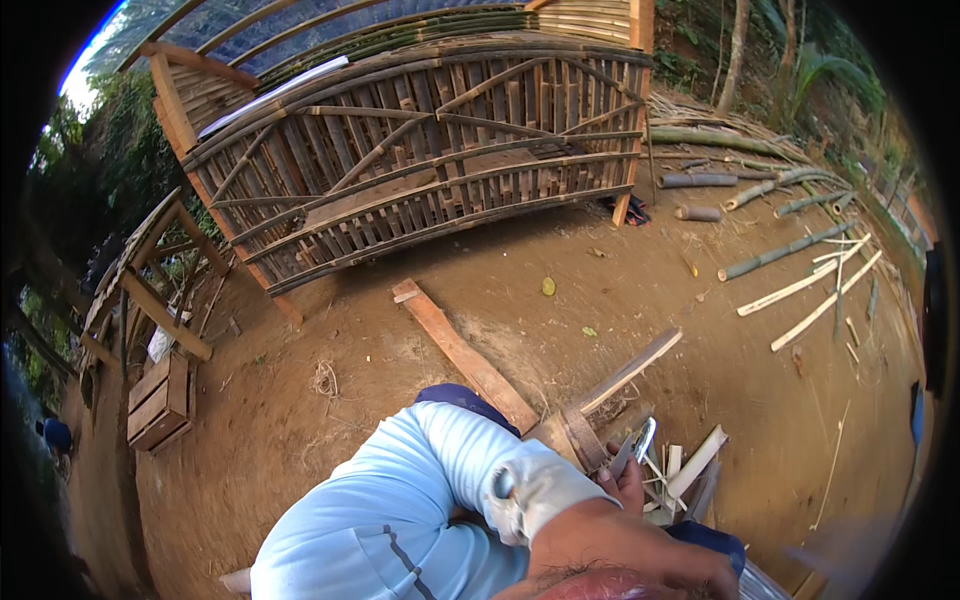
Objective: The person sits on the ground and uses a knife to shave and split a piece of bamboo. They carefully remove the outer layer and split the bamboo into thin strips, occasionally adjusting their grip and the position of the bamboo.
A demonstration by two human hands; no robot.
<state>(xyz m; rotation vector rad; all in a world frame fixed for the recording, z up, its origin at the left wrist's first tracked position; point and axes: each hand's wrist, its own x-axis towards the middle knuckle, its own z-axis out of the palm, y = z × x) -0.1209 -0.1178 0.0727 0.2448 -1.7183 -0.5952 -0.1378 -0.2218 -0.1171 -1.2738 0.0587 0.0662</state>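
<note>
Head — bamboo strip (pixel 632 371) — straight, brown and pale

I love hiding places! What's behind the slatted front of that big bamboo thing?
Through gaps in the slatted front, a flat brown surface shows. Beyond the front's top edge are green poles. The front covers most of the rest, so I can't tell what's there.

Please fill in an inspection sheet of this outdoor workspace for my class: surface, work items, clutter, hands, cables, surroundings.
Surface: brown earth ground, scattered leaves and debris.
Work items: metal blade close to a brown wooden block.
Clutter: pale split strips; loose plank; bamboo poles at right.
Hands: one hand at the blade; which hand, and its exact grip, unclear.
Cables: nothing seen.
Surroundings: slatted bamboo structure, wooden crate, trees.
</note>
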